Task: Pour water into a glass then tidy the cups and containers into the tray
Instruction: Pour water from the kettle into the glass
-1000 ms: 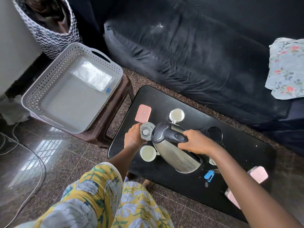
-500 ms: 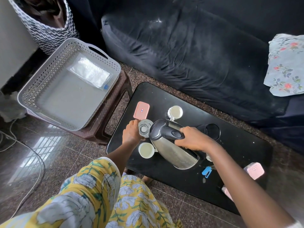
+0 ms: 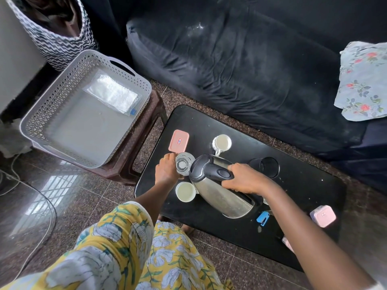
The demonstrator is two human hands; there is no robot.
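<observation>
Steel kettle (image 3: 222,191) is tipping in your right hand (image 3: 244,179), fingers clamped on its handle; your left hand (image 3: 166,169) is gripping the glass (image 3: 183,165) on the black table (image 3: 303,185). You're pouring; next comes levelling off.

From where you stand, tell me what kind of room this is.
Most likely a home living room. A dark sofa sits behind a low black coffee table, a patterned laundry basket stands in the corner, and the floor is polished stone tile.
</observation>
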